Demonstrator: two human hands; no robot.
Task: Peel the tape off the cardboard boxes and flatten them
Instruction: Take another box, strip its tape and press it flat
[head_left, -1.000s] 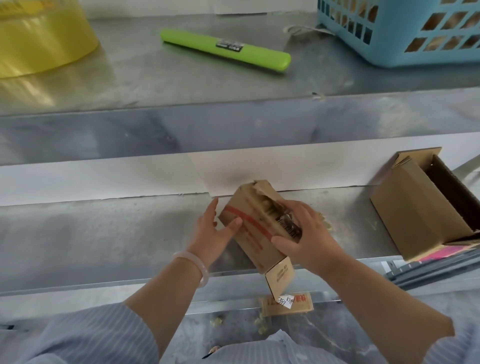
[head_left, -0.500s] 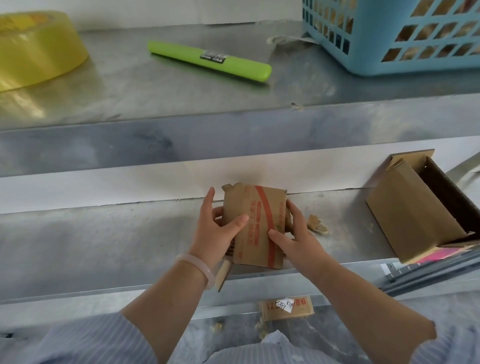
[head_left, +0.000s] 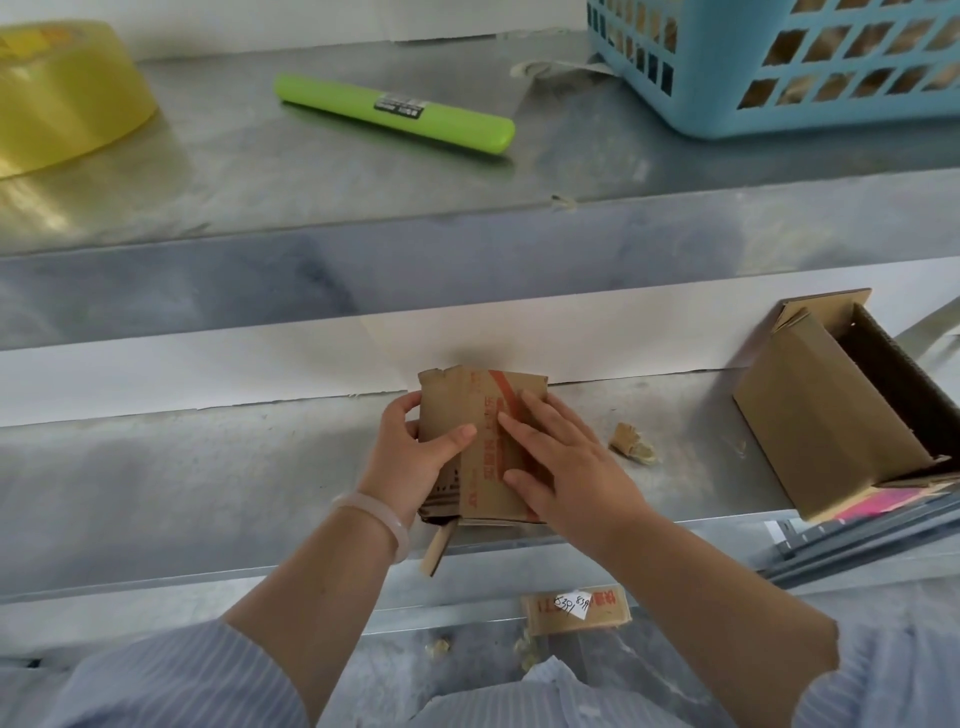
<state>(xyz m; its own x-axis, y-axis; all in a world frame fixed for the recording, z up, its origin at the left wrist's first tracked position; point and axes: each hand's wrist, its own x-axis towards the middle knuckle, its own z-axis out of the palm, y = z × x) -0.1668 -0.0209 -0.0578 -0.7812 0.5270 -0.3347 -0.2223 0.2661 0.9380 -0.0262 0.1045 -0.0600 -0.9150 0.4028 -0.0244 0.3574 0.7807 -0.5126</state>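
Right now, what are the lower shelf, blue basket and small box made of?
lower shelf: likely galvanised sheet metal, dull grey mottled sheen.
blue basket: moulded plastic, glossy lattice walls.
small box: brown cardboard, matte, red print, ragged torn edge.

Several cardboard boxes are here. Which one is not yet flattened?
The plain box at the lower shelf's right end: it keeps its full shape, open side showing. The red-printed box, gripped by the left hand, pressed by the right hand, lies flat.

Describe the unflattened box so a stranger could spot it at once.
Follow the lower metal shelf to its right end. The open cardboard box sits there, tilted. Unlike the printed box being flattened, it is plain brown and hollow.
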